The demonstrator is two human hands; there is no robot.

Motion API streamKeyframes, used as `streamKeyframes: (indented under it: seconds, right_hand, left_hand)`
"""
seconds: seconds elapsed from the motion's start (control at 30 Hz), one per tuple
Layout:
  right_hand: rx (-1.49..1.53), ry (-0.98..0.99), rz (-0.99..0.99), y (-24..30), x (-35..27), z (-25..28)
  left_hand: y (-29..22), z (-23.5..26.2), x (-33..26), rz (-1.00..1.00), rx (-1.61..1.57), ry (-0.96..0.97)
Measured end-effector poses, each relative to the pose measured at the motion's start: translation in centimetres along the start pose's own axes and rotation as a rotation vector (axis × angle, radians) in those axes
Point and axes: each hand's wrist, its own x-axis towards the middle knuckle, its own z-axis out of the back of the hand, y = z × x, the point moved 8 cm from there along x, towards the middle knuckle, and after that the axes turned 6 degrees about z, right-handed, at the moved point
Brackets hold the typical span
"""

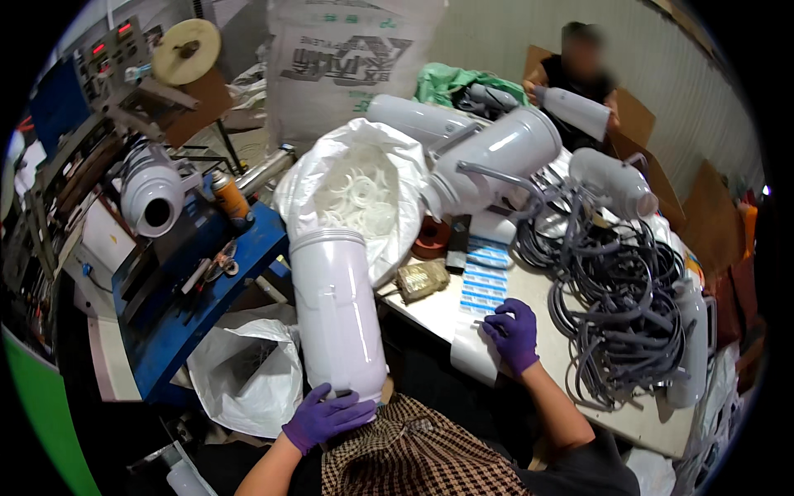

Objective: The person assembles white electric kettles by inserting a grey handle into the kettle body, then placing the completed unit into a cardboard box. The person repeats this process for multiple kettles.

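Note:
My left hand (324, 417), in a purple glove, grips the bottom end of a tall white plastic canister (337, 310) that stands tilted on my lap, open rim up. My right hand (513, 332), also gloved in purple, rests on a strip of blue-and-white stickers (485, 277) at the table's near edge, fingers pinching at the sheet. Whether it has lifted a sticker I cannot tell.
A white bag of plastic rings (364, 192) lies behind the canister. Several white canisters (496, 153) and a heap of grey hoses (616, 298) cover the table (637, 417). A blue machine (186, 273) stands at left. Another person (583, 70) sits at the back holding a canister.

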Motion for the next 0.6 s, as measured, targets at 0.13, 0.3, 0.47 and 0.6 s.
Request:
streamKeyframes:
  seconds: [0.13, 0.3, 0.47, 0.6]
  right_hand:
    - [0.265, 0.061, 0.038, 6.3, 6.9, -1.2]
    - [0.603, 0.304, 0.216, 14.5, 15.4, -10.4]
    - [0.569, 0.454, 0.071, 15.3, 16.7, -16.6]
    - [0.496, 0.429, 0.048, 16.0, 16.6, -17.1]
  left_hand:
    - [-0.4, -0.8, 0.7, -0.062, 0.048, 0.056]
    - [-1.7, -4.6, -0.9, -0.174, 0.159, 0.133]
    - [-1.6, -4.2, -0.5, -0.175, 0.177, 0.090]
    - [-1.5, -4.2, -1.1, -0.145, 0.169, 0.037]
